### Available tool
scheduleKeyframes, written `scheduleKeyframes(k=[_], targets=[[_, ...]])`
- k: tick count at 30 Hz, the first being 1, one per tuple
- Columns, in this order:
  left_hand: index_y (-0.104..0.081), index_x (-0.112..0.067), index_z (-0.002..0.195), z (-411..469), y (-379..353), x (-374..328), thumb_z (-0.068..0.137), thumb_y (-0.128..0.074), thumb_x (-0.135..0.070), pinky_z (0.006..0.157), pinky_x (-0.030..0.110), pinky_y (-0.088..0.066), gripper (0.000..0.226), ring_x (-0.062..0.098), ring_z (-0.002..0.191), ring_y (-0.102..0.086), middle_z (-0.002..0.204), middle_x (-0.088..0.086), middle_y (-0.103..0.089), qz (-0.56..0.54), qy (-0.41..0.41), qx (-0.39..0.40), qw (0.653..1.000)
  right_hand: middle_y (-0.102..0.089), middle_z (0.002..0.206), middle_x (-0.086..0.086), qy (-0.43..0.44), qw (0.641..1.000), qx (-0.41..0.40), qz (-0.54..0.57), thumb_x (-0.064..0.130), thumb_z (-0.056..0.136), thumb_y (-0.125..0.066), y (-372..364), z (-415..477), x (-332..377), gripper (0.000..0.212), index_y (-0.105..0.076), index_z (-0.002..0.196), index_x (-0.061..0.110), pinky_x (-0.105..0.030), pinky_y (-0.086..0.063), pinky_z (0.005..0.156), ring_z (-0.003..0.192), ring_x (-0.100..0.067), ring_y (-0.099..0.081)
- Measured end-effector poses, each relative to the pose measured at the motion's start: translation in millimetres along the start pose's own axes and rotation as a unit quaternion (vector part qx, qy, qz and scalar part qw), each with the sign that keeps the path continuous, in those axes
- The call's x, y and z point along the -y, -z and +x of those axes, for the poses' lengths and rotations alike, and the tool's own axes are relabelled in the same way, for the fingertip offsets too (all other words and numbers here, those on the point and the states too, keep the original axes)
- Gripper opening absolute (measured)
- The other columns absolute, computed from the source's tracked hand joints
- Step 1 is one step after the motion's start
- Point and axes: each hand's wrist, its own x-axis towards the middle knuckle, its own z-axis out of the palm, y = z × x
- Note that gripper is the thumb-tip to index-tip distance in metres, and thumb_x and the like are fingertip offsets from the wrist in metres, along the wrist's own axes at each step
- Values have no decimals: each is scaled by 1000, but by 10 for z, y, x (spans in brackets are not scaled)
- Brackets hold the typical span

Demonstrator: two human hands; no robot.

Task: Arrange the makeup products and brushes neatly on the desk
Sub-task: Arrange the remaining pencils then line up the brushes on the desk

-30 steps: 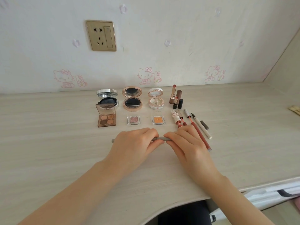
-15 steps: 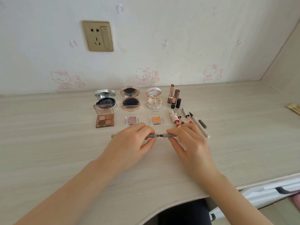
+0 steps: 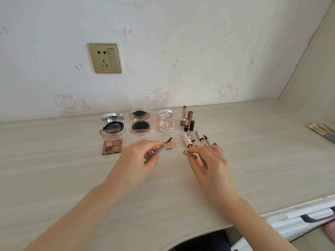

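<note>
Half a second ago the grey brow pencil lay flat across the counter (image 3: 54, 169), with both hands just starting to draw it apart at the middle. Now its two parts are well apart. The left hand (image 3: 137, 156) pinches the brow pencil (image 3: 159, 149) between thumb and curled fingers. The pencil is tilted so its bare spiral brush end points up and away, in front of the orange eyeshadow pan (image 3: 170, 145). The right hand (image 3: 212, 160) pinches the cap (image 3: 190, 154) at its fingertips, with the other fingers curled loosely over a pink lip pencil (image 3: 199, 162) lying beneath them.

Most of the arranging looks done. Three open compacts (image 3: 140, 124) stand in a row at the back, with the eyeshadow palette (image 3: 111, 146) in front of the leftmost one. The lipsticks (image 3: 187, 118) stand upright at the right end of that row. A rabbit-topped tube (image 3: 186, 141) and several liners (image 3: 204, 140) lie fanned in front of them. What seems left is a place for this pencil and its cap, probably among the liners. The brushes (image 3: 320, 129) also lie at the far right edge, well apart from the group.

A wall socket (image 3: 105, 57) sits above. The right hand hangs over the near ends of the liners, so setting the cap down could nudge that fan out of line.
</note>
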Motion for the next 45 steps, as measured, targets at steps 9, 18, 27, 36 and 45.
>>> scheduleKeyframes(k=[9, 18, 27, 36, 45], targets=[[-59, -38, 104, 158, -125, -187, 82, -68, -31, 63, 27, -47, 24, 11, 64, -56, 74, -16, -63, -27, 14, 54, 998, -58, 83, 19, -57, 997, 52, 23, 24, 85, -64, 272, 6, -143, 25, -57, 105, 38, -12, -41, 71, 84, -6, -52], [-63, -39, 102, 284, -547, -450, 87, -60, -31, 62, 30, -46, 17, 8, 64, -52, 67, -14, -55, -20, -34, 88, 995, -59, 76, 21, -120, 990, 68, -24, 30, 87, -64, 528, 16, -570, 20, -60, 105, 37, -8, -36, 64, 86, 4, -51], [-65, -35, 106, 545, -1029, -724, 89, -57, -33, 75, 31, -48, 19, 1, 85, -46, 69, -15, -54, -2, -37, 85, 996, -59, 79, 19, -171, 977, 103, -74, 27, 86, -66, 701, 107, -1058, 24, -61, 110, 27, -18, -37, 65, 89, -9, -48], [-60, -25, 120, 988, -1558, -953, 87, -53, -42, 72, 30, -38, 37, 14, 107, -46, 92, -10, -67, 134, -97, 126, 978, -63, 90, 8, -133, 969, 149, -144, 27, 90, -62, 869, 210, -1345, 15, -66, 103, 19, -21, -36, 73, 95, -18, -49], [-66, -14, 97, 1059, -1838, -935, 89, -47, -42, 74, 34, -35, 34, 23, 98, -46, 90, 0, -63, 263, -131, 158, 943, -62, 83, 6, -146, 970, 126, -148, 31, 92, -59, 889, 232, -1421, 16, -66, 97, 19, -28, -44, 75, 88, -17, -50]])
